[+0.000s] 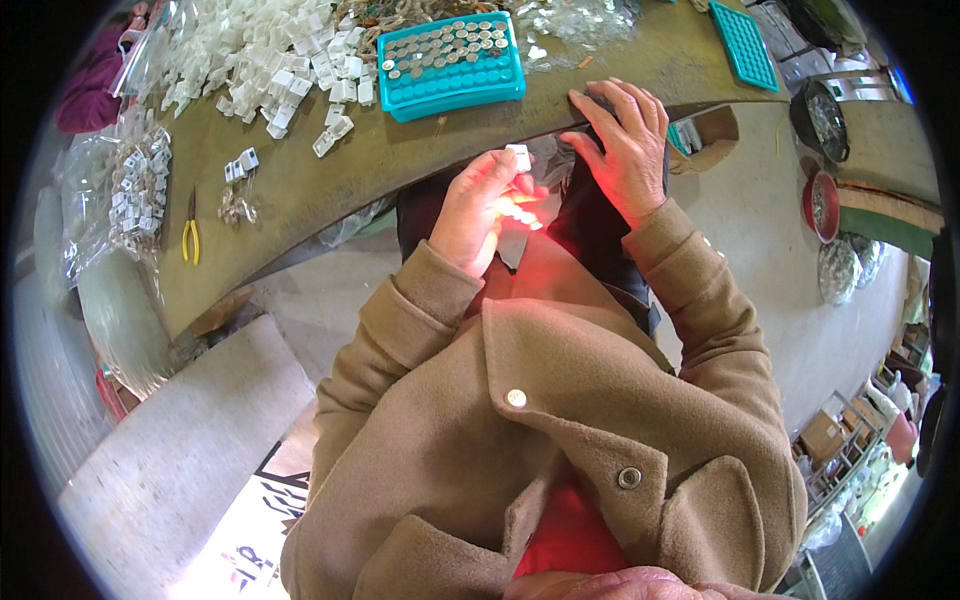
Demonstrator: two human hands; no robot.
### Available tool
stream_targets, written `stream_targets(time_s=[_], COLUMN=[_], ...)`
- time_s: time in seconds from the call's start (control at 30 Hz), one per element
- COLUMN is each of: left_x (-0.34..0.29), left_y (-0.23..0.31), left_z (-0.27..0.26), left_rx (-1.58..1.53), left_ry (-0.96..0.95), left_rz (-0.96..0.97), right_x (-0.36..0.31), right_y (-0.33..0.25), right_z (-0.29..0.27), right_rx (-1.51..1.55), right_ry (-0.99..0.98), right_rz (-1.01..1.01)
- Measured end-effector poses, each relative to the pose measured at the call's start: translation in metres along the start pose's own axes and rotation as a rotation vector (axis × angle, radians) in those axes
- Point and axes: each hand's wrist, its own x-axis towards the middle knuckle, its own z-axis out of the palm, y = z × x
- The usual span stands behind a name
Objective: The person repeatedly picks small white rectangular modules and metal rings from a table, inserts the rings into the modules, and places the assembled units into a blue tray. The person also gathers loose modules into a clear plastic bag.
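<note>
Left hand [472, 212] is pinching white block [518, 157] off near edge of bench [320, 190]; right hand [630, 150] is straddling that edge, fingers [594, 112] parted.

I count two tabletop trays [455, 108], one pliers [191, 219], one held white piece [519, 157].

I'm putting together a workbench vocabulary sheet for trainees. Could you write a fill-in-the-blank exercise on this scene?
1. The left hand pinches a small ____ plastic piece.
2. The pliers on the table have ____ handles.
3. The turquoise tray with silvery discs stands to the ____ of the pliers.
4. The heap of plastic pieces lies to the ____ of that tray.

Missing words: white; yellow; right; left.
</note>
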Motion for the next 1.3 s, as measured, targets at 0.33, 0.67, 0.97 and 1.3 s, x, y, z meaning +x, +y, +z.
stream_targets(time_s=[0.33, 0.67, 0.97, 1.3], left_x=[-0.002, -0.015, -0.027, -0.031], left_y=[0.004, 0.012, 0.017, 0.032], left_z=[-0.016, -0.016, -0.016, -0.035], left_rx=[-0.147, -0.262, -0.057, -0.188], left_ry=[-0.065, -0.058, 0.121, 0.056], left_rz=[-0.081, -0.02, 0.081, 0.018], right_x=[0.006, 0.014, 0.024, 0.037], right_y=[-0.008, -0.08, -0.086, -0.095], right_z=[0.0, 0.007, -0.001, 0.003], right_rx=[0.494, 1.247, 0.883, 0.93], right_ry=[0.096, -0.109, -0.286, -0.415], right_rz=[0.138, 0.422, 0.244, 0.316])
